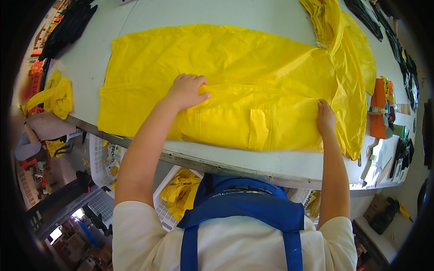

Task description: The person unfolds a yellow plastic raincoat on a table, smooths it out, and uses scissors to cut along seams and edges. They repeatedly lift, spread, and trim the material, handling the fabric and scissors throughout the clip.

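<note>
A large yellow raincoat-like garment (pixel 235 72) lies spread flat across a white table (pixel 271 165). My left hand (pixel 186 90) presses on the garment near its middle, fingers curled over a fold. At the right, my right hand (pixel 325 116) pinches the fabric along the same fold line. A pocket flap (pixel 258 128) shows between my hands, near the table's front edge.
A stack of folded yellow garments (pixel 323 20) sits at the back right. Another crumpled yellow piece (pixel 56 97) lies at the left edge, with black items (pixel 68 27) behind it. An orange object (pixel 377 108) and clutter line the right side. White baskets with yellow fabric (pixel 178 189) stand under the table.
</note>
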`<state>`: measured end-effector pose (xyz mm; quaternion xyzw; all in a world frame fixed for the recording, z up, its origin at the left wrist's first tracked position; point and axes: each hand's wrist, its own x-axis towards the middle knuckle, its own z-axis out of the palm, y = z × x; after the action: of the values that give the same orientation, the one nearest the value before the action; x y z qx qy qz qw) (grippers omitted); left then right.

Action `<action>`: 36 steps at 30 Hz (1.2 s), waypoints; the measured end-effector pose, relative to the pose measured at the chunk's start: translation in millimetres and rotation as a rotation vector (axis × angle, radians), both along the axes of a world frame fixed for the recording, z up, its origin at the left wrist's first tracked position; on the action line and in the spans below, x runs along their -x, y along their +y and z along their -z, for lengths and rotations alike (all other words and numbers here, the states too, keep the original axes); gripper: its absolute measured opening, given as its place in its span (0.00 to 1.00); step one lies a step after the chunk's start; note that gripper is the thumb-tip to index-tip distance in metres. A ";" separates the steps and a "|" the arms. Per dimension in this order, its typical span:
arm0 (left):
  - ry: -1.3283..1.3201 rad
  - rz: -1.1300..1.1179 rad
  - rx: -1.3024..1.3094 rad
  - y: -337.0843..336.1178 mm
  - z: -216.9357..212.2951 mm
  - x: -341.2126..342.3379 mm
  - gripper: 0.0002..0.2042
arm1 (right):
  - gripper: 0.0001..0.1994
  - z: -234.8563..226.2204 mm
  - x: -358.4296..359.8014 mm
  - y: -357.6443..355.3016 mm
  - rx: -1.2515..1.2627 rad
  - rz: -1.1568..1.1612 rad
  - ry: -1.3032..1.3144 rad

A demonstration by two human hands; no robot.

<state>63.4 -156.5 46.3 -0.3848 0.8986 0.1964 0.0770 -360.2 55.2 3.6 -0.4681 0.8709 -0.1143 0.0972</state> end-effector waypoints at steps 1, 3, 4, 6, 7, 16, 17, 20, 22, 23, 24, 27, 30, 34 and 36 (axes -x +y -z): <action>-0.091 0.016 -0.189 -1.9 -9.1 0.8 0.19 | 0.15 1.2 4.6 5.9 0.018 -0.013 -0.002; -0.270 0.035 -0.570 -4.1 -19.8 1.5 0.19 | 0.14 1.7 2.6 10.9 0.030 -0.024 0.014; -0.211 -0.002 -0.591 -4.3 -13.8 -1.6 0.19 | 0.14 -5.6 -3.0 11.8 0.022 -0.025 0.038; -0.100 -0.062 -0.630 -2.0 6.5 -4.3 0.19 | 0.13 0.1 -3.7 18.8 -0.036 -0.019 0.087; -0.047 -0.077 -0.569 -1.2 12.8 -4.1 0.20 | 0.13 7.9 -2.1 19.4 -0.041 0.015 0.105; -0.263 -0.365 -0.264 -12.1 11.9 -132.2 0.24 | 0.13 34.7 2.3 25.4 0.011 0.047 0.169; -0.341 -0.339 -0.219 -14.6 6.5 -147.7 0.22 | 0.13 34.0 4.6 26.5 0.013 0.041 0.165; -0.452 -0.455 -0.049 -32.4 2.2 -174.1 0.20 | 0.13 36.1 5.4 23.6 0.021 0.017 0.178; -0.464 -0.504 0.248 -29.2 6.6 -175.1 0.21 | 0.13 36.6 6.3 23.6 0.017 0.005 0.188; -0.456 -0.481 0.485 -23.6 12.3 -163.2 0.22 | 0.13 38.0 7.5 22.3 0.013 0.003 0.190; -0.189 -0.442 0.552 -13.5 20.6 -145.1 0.25 | 0.13 37.6 8.5 20.9 0.011 0.000 0.191; 0.380 -0.156 0.227 64.1 -2.1 -40.9 0.26 | 0.13 33.0 3.0 21.4 -0.027 0.050 0.182; 0.294 -0.138 0.227 115.6 26.3 -0.5 0.30 | 0.13 35.9 5.1 22.3 -0.028 0.045 0.187; 0.179 -0.199 0.270 110.6 54.3 -0.5 0.30 | 0.13 30.9 3.9 21.0 -0.048 0.042 0.179; 0.163 -0.188 0.249 109.5 54.2 -0.9 0.31 | 0.14 27.5 6.3 26.8 0.011 -0.007 0.155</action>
<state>64.4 -47.0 -7.9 -0.4566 0.8792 0.1206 -0.0633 -366.5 81.9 -23.8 -0.4790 0.8736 -0.0820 0.0273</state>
